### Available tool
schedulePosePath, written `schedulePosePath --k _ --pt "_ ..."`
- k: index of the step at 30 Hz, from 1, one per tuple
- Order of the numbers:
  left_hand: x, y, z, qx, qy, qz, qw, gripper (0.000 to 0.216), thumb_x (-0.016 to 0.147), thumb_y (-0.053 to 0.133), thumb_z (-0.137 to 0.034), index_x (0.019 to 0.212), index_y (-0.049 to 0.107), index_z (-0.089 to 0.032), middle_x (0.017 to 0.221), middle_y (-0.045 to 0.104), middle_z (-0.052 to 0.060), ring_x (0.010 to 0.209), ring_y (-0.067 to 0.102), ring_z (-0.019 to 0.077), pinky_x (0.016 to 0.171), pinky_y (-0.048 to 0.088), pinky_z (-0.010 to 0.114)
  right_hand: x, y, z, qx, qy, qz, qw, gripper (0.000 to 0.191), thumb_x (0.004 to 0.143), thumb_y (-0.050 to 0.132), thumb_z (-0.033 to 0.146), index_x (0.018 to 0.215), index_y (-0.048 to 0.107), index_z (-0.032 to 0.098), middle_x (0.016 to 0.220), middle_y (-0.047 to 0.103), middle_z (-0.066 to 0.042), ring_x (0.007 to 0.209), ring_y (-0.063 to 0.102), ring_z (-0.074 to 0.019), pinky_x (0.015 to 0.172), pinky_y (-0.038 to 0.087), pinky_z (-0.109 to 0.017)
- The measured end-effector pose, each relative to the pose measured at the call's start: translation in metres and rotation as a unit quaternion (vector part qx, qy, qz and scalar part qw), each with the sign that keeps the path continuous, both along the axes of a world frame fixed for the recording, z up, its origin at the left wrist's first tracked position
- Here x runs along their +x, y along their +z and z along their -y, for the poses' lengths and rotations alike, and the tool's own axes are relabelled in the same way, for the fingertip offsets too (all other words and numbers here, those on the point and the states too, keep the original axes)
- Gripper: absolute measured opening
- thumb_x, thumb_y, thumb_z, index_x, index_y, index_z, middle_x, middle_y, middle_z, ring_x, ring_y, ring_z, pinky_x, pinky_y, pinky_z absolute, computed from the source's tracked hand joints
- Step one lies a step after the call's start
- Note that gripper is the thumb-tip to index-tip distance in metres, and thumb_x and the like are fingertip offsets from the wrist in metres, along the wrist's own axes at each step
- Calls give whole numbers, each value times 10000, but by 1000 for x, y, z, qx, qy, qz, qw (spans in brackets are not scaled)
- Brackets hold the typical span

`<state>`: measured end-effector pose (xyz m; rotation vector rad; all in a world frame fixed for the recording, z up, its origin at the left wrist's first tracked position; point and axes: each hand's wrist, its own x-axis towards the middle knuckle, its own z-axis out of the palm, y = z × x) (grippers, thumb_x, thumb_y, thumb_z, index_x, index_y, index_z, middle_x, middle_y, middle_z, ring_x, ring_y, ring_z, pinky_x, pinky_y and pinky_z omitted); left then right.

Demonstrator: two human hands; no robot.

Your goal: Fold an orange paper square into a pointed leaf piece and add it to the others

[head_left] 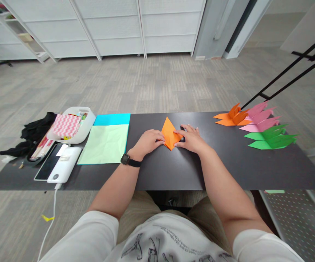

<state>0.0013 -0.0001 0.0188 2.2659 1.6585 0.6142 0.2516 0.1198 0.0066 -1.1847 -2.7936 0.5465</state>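
Observation:
A folded orange origami paper (169, 130), kite-shaped with its point facing away from me, lies on the dark table (170, 171). My left hand (150, 141) has its fingers closed at the paper's lower left edge. On the opposite side, my right hand (190, 139) grips the right edge between thumb and index finger, its other fingers spread above the table. Part of the paper's edges is hidden under my fingertips. Finished-looking folded pieces stand at the right: an orange one (232, 115), pink ones (261, 117) and green ones (273, 138).
Left of my hands lie light green sheets (102, 143) over blue paper (112, 119). Farther left are a white basket (87, 125), a phone (47, 163), a white power bank (63, 165) with a cable (54, 207), and black cloth (38, 127). A black metal frame (280, 78) rises beyond the right end.

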Motion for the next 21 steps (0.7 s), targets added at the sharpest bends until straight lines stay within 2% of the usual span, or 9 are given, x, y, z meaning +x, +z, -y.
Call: schedulePosePath --k 6,11,17,21 --pt "3 0 0 18 9 -8 1000 118 1032 677 -257 993 785 -232 1165 799 51 1140 714 250 1056 493 438 1 1 -1 2 1 -15 1000 764 838 844 679 1520 655 393 1734 421 -121 1634 290 -475 1278 191 -796" --pt "5 3 1 53 30 28 998 115 1050 615 -220 1019 725 -221 1132 768 68 1080 696 251 1012 519 425 1 6 1 -6 5 -28 1000 827 821 838 719 1541 641 364 1733 430 -132 1631 292 -488 1271 180 -818" --pt "8 8 3 75 61 89 991 127 1065 556 -217 1011 671 -217 1089 730 78 1042 681 244 982 547 406 -3 14 5 -6 10 -68 998 639 888 808 641 1445 715 341 1658 534 -129 1560 430 -447 1253 186 -832" --pt "12 10 4 80 77 102 989 125 1072 539 -221 1012 648 -221 1095 725 72 1042 680 236 971 551 393 -6 17 7 -14 11 -117 993 427 946 769 546 1316 779 334 1527 652 -106 1441 563 -385 1257 239 -767"
